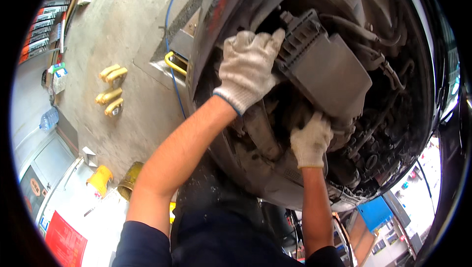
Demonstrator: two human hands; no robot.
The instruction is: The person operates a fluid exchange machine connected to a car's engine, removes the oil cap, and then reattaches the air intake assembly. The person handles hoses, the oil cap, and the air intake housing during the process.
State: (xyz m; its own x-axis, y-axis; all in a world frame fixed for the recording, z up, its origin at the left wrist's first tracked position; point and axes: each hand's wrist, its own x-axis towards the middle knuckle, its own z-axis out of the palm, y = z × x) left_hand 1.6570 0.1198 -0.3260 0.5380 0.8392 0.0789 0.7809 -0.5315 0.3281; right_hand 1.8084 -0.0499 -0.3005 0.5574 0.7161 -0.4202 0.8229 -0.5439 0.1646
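Observation:
A dark grey plastic air filter housing (pixel 328 73) sits tilted in the engine bay, its ribbed end up and to the left. My left hand (pixel 249 65), in a knitted white work glove, is closed on the ribbed left edge, with the fingertips at the rim. Lower down, my right hand (pixel 311 140) wears a matching glove and grips the housing's bottom edge. The fingers of that hand are partly hidden under the edge. Dark openings and engine parts show between the two hands.
Hoses (pixel 364 33) run along the housing's right side. The car's front edge (pixel 265 188) curves around near me. On the floor at left lie several yellow bottles (pixel 113 75), a blue air hose (pixel 169 65) and a yellow bucket (pixel 130 181). A blue panel (pixel 374 214) stands at lower right.

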